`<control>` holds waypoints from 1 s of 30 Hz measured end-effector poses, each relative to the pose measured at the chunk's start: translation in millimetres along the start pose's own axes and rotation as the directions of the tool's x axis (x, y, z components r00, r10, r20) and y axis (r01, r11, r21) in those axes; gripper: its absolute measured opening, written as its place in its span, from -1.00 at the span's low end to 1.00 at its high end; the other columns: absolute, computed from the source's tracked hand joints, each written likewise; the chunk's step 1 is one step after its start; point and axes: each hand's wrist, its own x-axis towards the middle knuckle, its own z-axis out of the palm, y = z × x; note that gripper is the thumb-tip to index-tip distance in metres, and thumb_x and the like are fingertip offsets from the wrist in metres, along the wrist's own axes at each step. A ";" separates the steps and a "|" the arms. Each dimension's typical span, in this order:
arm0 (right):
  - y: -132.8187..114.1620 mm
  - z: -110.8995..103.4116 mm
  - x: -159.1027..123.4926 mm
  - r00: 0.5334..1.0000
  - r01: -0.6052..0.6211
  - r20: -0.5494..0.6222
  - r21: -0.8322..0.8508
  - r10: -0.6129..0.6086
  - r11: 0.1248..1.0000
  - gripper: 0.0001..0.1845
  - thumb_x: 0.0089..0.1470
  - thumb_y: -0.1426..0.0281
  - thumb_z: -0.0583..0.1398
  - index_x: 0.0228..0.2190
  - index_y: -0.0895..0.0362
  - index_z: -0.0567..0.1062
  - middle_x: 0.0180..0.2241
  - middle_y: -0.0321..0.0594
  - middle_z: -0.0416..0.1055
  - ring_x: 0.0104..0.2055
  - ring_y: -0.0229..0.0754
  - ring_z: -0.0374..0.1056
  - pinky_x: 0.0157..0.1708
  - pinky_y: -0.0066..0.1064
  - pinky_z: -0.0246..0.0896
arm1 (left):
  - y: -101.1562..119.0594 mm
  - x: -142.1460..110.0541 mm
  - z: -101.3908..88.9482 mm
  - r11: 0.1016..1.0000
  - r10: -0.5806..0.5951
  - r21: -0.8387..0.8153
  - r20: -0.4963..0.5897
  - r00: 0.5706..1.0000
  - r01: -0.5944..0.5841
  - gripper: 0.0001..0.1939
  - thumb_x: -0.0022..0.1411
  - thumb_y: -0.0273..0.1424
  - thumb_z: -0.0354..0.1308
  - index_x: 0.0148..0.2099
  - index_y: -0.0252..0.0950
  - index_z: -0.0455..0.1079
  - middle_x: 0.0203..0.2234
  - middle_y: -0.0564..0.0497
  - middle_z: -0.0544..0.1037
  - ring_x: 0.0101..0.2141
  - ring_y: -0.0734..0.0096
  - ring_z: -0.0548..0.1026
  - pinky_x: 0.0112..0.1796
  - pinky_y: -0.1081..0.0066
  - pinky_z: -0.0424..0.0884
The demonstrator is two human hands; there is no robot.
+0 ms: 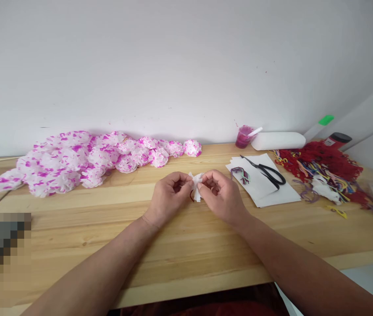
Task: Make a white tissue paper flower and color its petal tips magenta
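Between my two hands, just above the wooden table, is a small white paper flower gathered at its middle. My left hand pinches its left side with thumb and fingertips. From the right, my right hand pinches the other side the same way. A short dark red thread hangs by the left thumb. White paper sheets lie stacked to the right, bearing black-handled scissors and a small bundle of coloured yarn.
Purple-spotted paper flowers are heaped along the wall at left. Behind the sheets stand a cup of purple liquid and a white roll. A red and multicoloured yarn pile lies right, beside a dark red-and-black canister.
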 end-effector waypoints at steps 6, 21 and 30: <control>8.7 1.7 3.7 0.994 -0.108 0.008 0.040 0.108 0.993 -0.87 0.04 0.37 0.21 -0.50 0.09 0.35 -0.56 -0.35 0.37 -0.54 -0.29 0.27 -0.52 -0.45 0.17 | 1.6 -1.3 0.5 1.000 0.007 0.024 -0.001 1.000 -0.006 -0.84 0.20 -0.30 0.19 -0.29 -0.30 0.43 -0.44 0.01 0.55 -0.42 0.40 0.52 -0.37 0.44 0.41; 7.0 5.3 0.9 0.998 -0.066 0.022 0.098 0.064 0.993 -0.89 0.06 0.38 0.19 -0.46 0.10 0.35 -0.52 -0.33 0.38 -0.50 -0.29 0.28 -0.49 -0.47 0.19 | -7.6 1.8 -2.4 0.997 -0.051 0.051 -0.025 0.998 0.052 -0.75 0.17 -0.18 0.22 -0.31 -0.28 0.42 -0.50 0.05 0.53 -0.50 0.46 0.44 -0.48 0.49 0.28; 5.4 4.6 2.9 0.995 -0.094 0.023 -0.006 0.094 0.996 -0.84 0.00 0.40 0.20 -0.54 0.10 0.31 -0.59 -0.38 0.30 -0.55 -0.32 0.18 -0.54 -0.48 0.11 | -0.6 -0.6 -0.1 0.998 -0.060 0.034 -0.027 0.998 0.061 -0.81 0.15 -0.26 0.23 -0.32 -0.29 0.42 -0.50 0.04 0.54 -0.49 0.45 0.45 -0.47 0.49 0.29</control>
